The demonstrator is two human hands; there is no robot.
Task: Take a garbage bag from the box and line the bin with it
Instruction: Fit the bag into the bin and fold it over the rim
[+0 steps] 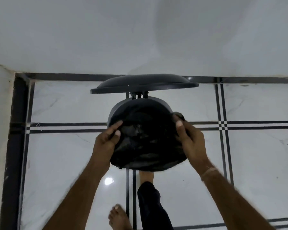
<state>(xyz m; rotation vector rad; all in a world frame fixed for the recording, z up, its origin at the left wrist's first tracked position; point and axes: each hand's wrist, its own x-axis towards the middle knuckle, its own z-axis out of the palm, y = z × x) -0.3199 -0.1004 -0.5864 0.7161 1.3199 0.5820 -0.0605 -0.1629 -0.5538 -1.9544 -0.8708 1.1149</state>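
Note:
A dark grey round pedal bin [121, 107] stands on the tiled floor with its lid [143, 83] raised against the wall. A black garbage bag [148, 143] lies in and over the bin's mouth, folded over the near rim. My left hand [106, 140] pinches the bag's edge at the left rim, thumb inside. My right hand [188, 135] grips the bag's edge at the right rim, where a fold of it sticks up. The garbage bag box is not in view.
A white wall [140, 39] rises right behind the bin, with a corner [0, 97] at the left. The floor is glossy white tile [65, 155] with black stripes. My bare left foot [118, 216] and a dark trouser leg [150, 205] stand just before the bin.

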